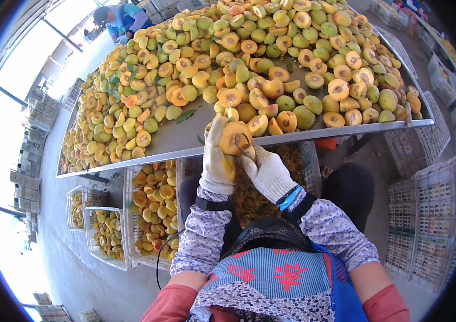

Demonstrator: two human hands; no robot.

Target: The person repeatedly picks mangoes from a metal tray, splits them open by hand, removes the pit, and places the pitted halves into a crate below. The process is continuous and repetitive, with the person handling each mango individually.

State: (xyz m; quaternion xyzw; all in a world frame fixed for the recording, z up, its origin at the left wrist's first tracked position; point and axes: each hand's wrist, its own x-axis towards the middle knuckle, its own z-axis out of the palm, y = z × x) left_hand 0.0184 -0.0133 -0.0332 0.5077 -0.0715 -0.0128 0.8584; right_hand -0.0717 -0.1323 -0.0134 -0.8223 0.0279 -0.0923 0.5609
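Left hand (pixel 217 161): fingers clamped on fruit half (pixel 229 141). Right hand (pixel 271 174): fingers clamped on hooked tool (pixel 238 145). Fruit half likely light, soft, slippery; cup skin side.

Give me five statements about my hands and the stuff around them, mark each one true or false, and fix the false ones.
1. The left hand holds a cut fruit half. True.
2. The right hand holds a flat, wide-bladed knife. False: it holds a thin, dark, curved tool at the fruit.
3. Both hands are bare. False: each wears a light-coloured glove.
4. The blue strap is at the right wrist. True.
5. The metal table bears only a few scattered pieces. False: many pieces of fruit are heaped across it.
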